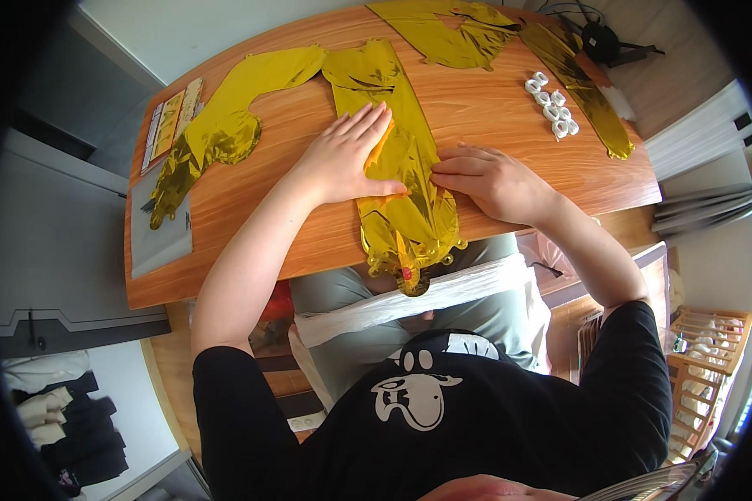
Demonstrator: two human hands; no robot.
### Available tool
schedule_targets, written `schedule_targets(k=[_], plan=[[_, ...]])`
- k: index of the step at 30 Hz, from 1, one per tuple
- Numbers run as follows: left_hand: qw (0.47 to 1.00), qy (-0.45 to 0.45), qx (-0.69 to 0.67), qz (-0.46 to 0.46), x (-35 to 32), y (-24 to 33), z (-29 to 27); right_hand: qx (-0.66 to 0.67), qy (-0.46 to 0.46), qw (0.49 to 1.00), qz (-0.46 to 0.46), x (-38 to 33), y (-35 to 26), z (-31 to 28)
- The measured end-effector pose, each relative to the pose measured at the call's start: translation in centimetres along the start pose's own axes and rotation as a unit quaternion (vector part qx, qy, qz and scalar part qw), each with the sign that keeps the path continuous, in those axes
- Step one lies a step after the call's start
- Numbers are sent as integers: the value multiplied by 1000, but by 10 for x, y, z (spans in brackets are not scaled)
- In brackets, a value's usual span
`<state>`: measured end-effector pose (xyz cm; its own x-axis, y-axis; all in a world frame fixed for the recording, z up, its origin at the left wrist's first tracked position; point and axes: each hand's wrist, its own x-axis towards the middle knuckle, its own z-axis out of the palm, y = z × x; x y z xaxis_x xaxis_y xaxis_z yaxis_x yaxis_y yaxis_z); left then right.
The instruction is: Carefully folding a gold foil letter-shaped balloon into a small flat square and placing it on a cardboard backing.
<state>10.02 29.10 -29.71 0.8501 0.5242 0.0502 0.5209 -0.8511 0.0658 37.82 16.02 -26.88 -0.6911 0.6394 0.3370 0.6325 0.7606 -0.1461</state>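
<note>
A flat, deflated gold foil balloon (401, 108) runs down the middle of the wooden table, its lower end hanging over the front edge. A small red spot shows near its lowest tab. My left hand (351, 159) lies on the foil's left side, fingers stretched out and thumb pointing right. Something orange shows beside those fingers; I cannot tell whether it is a reflection. At the foil's right edge my right hand (497, 179) rests with fingers extended to the left, fingertips touching the foil. Neither hand is wrapped round anything.
More flat gold foil pieces lie at the left (226, 125), the back (459, 37) and the right (589, 92) of the table (292, 234). Several small white coils (551, 104) sit at the right. Printed cards (165, 125) and a clear plastic sheet (163, 242) lie at the left edge.
</note>
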Motion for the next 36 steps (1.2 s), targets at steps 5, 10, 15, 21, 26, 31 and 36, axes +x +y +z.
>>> schedule_targets(k=[5, 10, 15, 21, 26, 31, 36], plan=[[1000, -14, 14, 0, -1, 2, -4, 19, -8, 1000, -2, -3, 0, 2], [998, -34, 34, 25, -5, 6, -8, 68, -18, 998, -6, -7, -18, -7], [997, -44, 27, 55, -17, 29, -11, 79, -52, 995, 13, -21, -45, -12], [998, -37, 9, 50, -33, 56, -9, -167, 90, 979, -76, -36, -63, 25], [998, -62, -15, 29, -36, 57, -10, -210, 115, 967, -90, -42, -64, 30], [870, 86, -486, 7, -42, 40, -13, -199, 115, 969, -93, -43, -65, 30], [959, -36, -209, 187, -81, 65, -27, -191, 106, 972, -85, -47, -67, 26]])
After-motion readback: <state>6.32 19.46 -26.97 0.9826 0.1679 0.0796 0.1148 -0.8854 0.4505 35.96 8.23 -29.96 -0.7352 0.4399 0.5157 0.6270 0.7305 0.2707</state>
